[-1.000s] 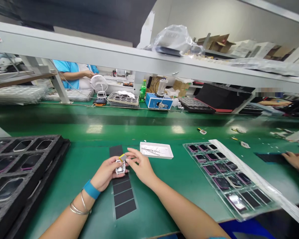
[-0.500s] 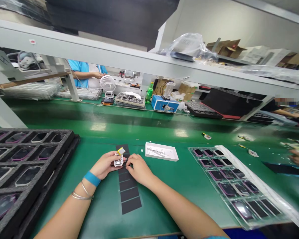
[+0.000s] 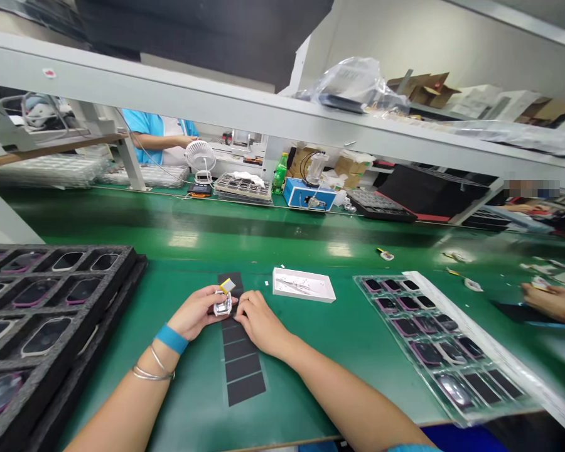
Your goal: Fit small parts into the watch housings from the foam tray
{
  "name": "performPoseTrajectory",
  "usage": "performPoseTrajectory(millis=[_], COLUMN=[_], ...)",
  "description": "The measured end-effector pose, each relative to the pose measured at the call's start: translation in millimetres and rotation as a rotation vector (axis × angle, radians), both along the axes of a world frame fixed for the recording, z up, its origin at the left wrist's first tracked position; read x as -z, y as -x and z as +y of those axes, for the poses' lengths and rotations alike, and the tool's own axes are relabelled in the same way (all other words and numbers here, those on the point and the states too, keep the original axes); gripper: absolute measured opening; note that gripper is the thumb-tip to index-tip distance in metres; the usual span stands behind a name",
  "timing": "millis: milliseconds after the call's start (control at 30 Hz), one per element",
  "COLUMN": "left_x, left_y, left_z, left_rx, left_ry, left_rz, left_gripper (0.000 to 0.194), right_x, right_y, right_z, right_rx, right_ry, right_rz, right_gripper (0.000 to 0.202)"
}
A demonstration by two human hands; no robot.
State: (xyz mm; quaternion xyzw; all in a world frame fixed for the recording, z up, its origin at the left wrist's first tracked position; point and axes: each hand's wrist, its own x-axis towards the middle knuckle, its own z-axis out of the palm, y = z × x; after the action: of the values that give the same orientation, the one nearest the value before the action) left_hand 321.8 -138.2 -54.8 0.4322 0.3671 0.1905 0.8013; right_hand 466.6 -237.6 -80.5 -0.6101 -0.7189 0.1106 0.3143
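My left hand (image 3: 198, 312) is closed on a small white watch-like housing (image 3: 223, 305), from which a silver piece with a yellow edge (image 3: 227, 285) sticks up. My right hand (image 3: 258, 320) rests beside it with fingers bent and pressed together near the housing's right side; whatever they pinch is too small to make out. Beneath both hands runs a strip of black rectangular pieces (image 3: 243, 367) on the green table. A shallow white box (image 3: 303, 285) holding tweezers and tiny bits lies beyond my right hand.
A dark foam tray (image 3: 89, 314) of framed screens fills the left side. To the right lies a clear plastic tray (image 3: 433, 376) with more screens. Another person's hand (image 3: 553, 302) holds a small part at the far right. A shelf beam (image 3: 263, 107) crosses above.
The whole view has shifted slightly. My hands keep nearly the same pose around the housing. At the far right, the other person's hand has come further in and shows a small white part.
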Motion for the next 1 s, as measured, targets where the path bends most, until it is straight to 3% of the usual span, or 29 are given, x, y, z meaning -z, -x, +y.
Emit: performPoseTrajectory(millis=[100,233,367,500,700,1000], left_x=[-1.5,-5.0,-8.1,-8.8,-7.0,-8.1], left_y=[-0.8,-3.9,-9.3,-13.9,-15.5,-16.6], left_z=[-1.5,-7.9,-17.2,-23.7,-27.5,-29.1], left_rx=[0.003,-0.015,0.002,0.026,0.034,0.011], left_ry=[-0.017,-0.065,-0.094,-0.098,-0.089,-0.075], left_rz=[0.008,0.027,0.059,0.08,0.081,0.087], left_gripper=[0.024,0.03,0.034,0.035,0.032,0.032], right_x=[-8.1,-19.3,-18.6,-11.0,-9.8,-7.4], right_y=[-2.3,-3.7,-5.7,-7.6,-3.2,-0.3], right_z=[-10.3,-14.7,-10.8,-6.0,-5.5,-4.5], right_rx=[-0.035,0.018,0.099,0.108,0.106,0.118], right_ry=[-0.14,-0.283,-0.128,0.017,0.029,0.024], right_rz=[0.017,0.286,0.654,0.841,0.931,0.869], right_gripper=[0.009,0.006,0.01,0.017,0.021,0.018])
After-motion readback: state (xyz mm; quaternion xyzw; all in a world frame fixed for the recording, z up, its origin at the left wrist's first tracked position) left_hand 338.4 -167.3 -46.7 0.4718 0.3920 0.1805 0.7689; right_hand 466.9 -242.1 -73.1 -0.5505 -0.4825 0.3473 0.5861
